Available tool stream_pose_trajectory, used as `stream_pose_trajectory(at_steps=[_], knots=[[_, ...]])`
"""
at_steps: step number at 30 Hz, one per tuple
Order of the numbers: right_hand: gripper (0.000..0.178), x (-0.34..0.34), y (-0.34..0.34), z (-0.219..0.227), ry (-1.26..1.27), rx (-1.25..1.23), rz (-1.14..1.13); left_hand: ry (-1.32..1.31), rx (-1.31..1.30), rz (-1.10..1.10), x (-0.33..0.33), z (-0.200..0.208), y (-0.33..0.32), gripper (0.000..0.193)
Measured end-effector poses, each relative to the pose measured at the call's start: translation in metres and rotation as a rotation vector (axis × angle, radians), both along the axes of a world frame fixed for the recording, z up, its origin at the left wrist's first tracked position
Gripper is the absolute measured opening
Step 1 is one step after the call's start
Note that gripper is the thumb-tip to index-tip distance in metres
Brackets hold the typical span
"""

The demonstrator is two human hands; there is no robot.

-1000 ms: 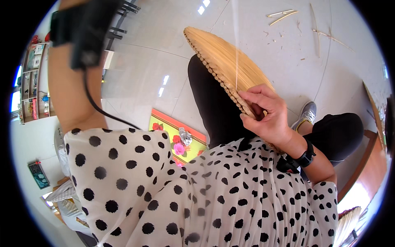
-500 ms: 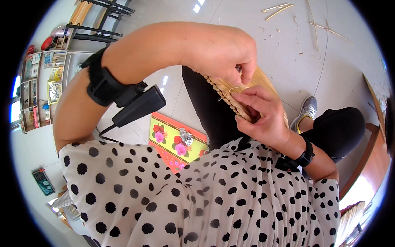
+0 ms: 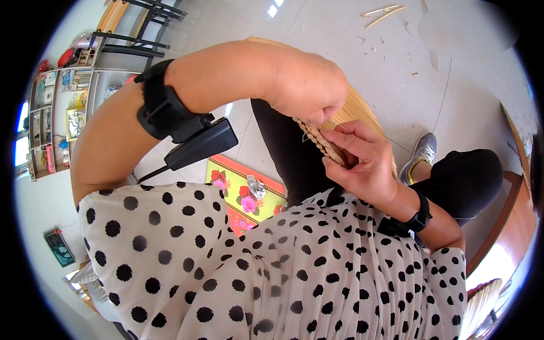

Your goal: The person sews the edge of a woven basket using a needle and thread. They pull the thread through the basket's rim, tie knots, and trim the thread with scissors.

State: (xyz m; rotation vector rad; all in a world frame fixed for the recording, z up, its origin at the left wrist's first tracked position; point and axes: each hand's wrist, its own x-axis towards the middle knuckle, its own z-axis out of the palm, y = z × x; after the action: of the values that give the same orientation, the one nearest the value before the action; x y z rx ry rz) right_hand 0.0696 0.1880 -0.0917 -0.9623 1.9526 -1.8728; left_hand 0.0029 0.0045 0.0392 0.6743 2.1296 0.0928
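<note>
Over my dark-trousered leg lies a wide tan straw piece (image 3: 362, 116) with a thick braided edge (image 3: 315, 136). Its exact kind I cannot make out. My right hand (image 3: 365, 158) grips it at the braid, thumb below and fingers above. My left hand (image 3: 314, 93) reaches across from the far side, its fingers closed down on the braid just beside the right fingertips. What lies between those left fingers is mostly hidden by the hand. A thin loose strand stands off the braid near them. Part of the straw piece shows beyond my left forearm.
On the pale tiled floor, a few straw stalks (image 3: 385, 14) and scraps lie at the far right. A flowered mat or box (image 3: 249, 195) with crumpled foil sits by my leg. Shelves (image 3: 54, 119) and black metal frames (image 3: 133, 37) stand left, wooden furniture (image 3: 498, 226) right.
My left hand has moved slightly nearer and lower, onto the braid; the thin strand between the hands is now mostly covered. The straw piece shows beyond my forearm. The right hand stays nearly still.
</note>
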Motion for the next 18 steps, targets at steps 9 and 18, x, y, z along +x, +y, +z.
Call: stream_pose_trajectory(at_steps=[9,18], knots=[[0.050,0.000,0.000,0.006,-0.043,0.060,0.049,0.757,0.328,0.432,-0.028,0.084,0.043,0.017],[0.052,0.002,-0.004,0.007,-0.048,0.053,0.115,0.551,1.051,0.619,0.001,0.071,0.032,0.034]])
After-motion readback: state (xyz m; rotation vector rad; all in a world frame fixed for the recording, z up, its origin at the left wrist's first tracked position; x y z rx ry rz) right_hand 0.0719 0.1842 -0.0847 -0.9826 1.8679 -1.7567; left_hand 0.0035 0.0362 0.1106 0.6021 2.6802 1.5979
